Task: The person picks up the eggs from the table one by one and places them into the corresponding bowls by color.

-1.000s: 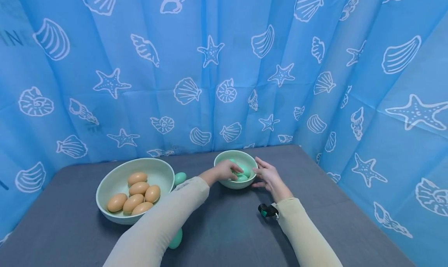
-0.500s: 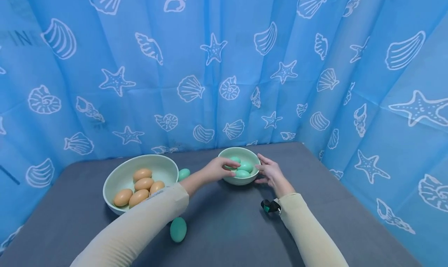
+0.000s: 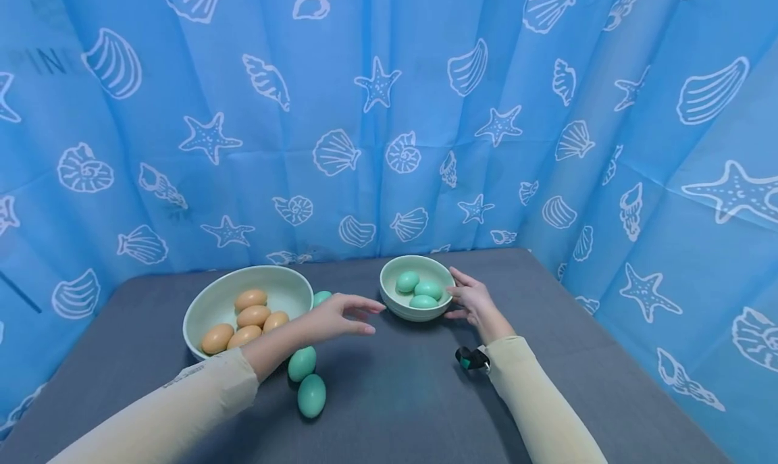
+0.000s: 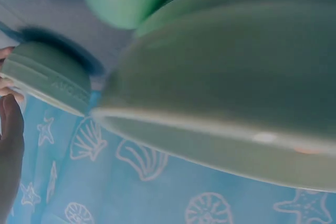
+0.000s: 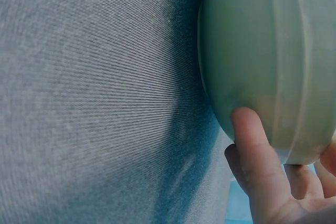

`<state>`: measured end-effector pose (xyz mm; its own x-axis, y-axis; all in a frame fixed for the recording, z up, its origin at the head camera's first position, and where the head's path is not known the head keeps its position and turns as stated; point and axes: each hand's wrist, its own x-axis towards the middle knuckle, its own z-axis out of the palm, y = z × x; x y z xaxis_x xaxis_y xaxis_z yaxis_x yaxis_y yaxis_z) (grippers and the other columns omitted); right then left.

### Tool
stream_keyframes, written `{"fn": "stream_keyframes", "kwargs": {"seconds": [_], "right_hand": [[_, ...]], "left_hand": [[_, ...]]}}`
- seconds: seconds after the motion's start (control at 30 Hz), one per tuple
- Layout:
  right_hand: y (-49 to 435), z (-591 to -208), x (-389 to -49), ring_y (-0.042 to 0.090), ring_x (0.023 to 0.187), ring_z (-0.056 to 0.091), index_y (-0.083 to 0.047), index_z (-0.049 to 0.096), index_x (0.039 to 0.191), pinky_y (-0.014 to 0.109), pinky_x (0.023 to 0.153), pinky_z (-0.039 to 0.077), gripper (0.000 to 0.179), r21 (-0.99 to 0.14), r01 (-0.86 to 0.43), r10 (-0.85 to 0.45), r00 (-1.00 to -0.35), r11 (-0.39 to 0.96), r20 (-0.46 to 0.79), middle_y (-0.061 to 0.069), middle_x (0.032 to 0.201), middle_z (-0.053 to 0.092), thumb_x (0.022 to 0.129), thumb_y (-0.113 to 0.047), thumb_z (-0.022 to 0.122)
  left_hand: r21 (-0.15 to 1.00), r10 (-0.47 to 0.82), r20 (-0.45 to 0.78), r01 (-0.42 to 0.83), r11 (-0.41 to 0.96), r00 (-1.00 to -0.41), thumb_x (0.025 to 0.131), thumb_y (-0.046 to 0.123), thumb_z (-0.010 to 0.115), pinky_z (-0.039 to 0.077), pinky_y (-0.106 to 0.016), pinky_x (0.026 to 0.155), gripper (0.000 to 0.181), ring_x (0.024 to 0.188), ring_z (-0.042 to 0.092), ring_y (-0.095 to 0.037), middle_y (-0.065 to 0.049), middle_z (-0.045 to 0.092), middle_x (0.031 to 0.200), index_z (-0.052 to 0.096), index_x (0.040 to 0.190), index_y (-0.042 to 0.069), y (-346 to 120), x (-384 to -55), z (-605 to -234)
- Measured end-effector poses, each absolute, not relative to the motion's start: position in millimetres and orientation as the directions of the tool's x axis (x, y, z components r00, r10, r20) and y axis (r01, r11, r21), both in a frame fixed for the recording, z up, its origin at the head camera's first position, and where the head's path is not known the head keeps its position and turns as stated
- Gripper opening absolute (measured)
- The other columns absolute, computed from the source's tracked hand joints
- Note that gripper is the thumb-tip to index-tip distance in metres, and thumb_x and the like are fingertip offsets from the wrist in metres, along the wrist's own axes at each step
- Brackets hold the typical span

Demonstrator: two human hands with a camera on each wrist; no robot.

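Observation:
My left hand [image 3: 337,315] is held above the table between two pale green bowls, fingers extended, gripping nothing. To its right is the small bowl [image 3: 402,308] with three green eggs [image 3: 428,289] inside. My right hand [image 3: 475,306] touches this bowl's right side from outside; in the right wrist view spread fingers [image 5: 257,150] rest along its wall. On the left, the large bowl [image 3: 282,285] contains several brown eggs [image 3: 253,315], partly hidden by my left arm. Three more green eggs lie on the table: one [image 3: 322,297] behind my left hand, two [image 3: 312,395] nearer me.
A grey cloth covers the table [image 3: 401,396]. Behind and to the right hangs a blue curtain [image 3: 377,180] with white shells and starfish. A black strap [image 3: 472,359] dangles by my right sleeve. The left wrist view shows the large bowl's outer wall [image 4: 226,66] close up.
My left hand has come out of the small bowl and moved left, uncovering its green eggs. Another loose green egg has come into sight beside my left forearm. My right hand stays at the small bowl.

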<state>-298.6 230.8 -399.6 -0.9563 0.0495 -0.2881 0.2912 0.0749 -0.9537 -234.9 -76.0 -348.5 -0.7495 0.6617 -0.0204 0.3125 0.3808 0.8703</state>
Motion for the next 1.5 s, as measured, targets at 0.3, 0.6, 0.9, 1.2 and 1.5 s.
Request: {"fn": "stream_keyframes", "kwargs": {"seconds": [0.3,0.6,0.9,1.2,1.5], "right_hand": [[233,-401,-301,0.045,0.145,0.033,-0.021,0.025,0.16,0.043,0.083,0.06,0.059,-0.949,0.307,0.045,-0.952,0.071,-0.304,0.009,0.169,0.014,0.107,-0.007,0.045],[233,-403,-300,0.046,0.144,0.033,-0.02,0.028,0.16,0.038,0.074,0.062,0.059,-0.947,0.314,0.063,-0.948,0.063,-0.31,0.011,0.168,0.015,0.106,-0.005,0.045],[232,-402,-301,0.045,0.144,0.035,-0.021,0.028,0.16,0.039,0.075,0.062,0.058,-0.948,0.312,0.065,-0.949,0.066,-0.308,0.01,0.168,0.014,0.106,-0.005,0.044],[231,-400,-302,0.046,0.144,0.034,-0.02,0.029,0.159,0.042,0.079,0.062,0.057,-0.948,0.312,0.077,-0.949,0.063,-0.307,0.012,0.168,0.015,0.106,-0.005,0.044],[229,-401,-302,0.045,0.145,0.034,-0.02,0.033,0.158,0.04,0.074,0.063,0.057,-0.946,0.321,0.084,-0.945,0.054,-0.316,0.012,0.167,0.018,0.106,-0.004,0.045]], "left_hand": [[0.849,0.719,-0.074,0.334,0.409,-0.691,0.096,0.023,0.07,0.042,-0.059,0.108,0.045,0.135,0.049,-0.041,-0.018,0.058,0.141,0.062,0.137,0.006,-111,-213,-357],[0.779,0.775,-0.081,0.445,0.441,-0.627,0.092,0.023,0.073,0.035,-0.067,0.109,0.048,0.144,0.032,-0.051,-0.02,0.054,0.145,0.063,0.135,0.005,-135,-193,-370],[0.558,0.803,-0.105,0.634,0.535,-0.586,0.084,0.029,0.08,0.026,-0.071,0.112,0.055,0.147,0.028,-0.049,-0.01,0.054,0.148,0.065,0.136,0.022,-149,-186,-382],[0.316,0.848,-0.083,0.794,0.52,-0.523,0.081,0.033,0.081,0.028,-0.07,0.111,0.054,0.145,0.035,-0.044,-0.005,0.059,0.144,0.066,0.134,0.03,-152,-185,-393],[0.215,0.868,0.044,0.853,0.475,-0.494,0.084,0.041,0.074,0.036,-0.072,0.104,0.045,0.135,0.052,-0.036,0.002,0.069,0.123,0.071,0.126,0.027,-150,-188,-406]]}}
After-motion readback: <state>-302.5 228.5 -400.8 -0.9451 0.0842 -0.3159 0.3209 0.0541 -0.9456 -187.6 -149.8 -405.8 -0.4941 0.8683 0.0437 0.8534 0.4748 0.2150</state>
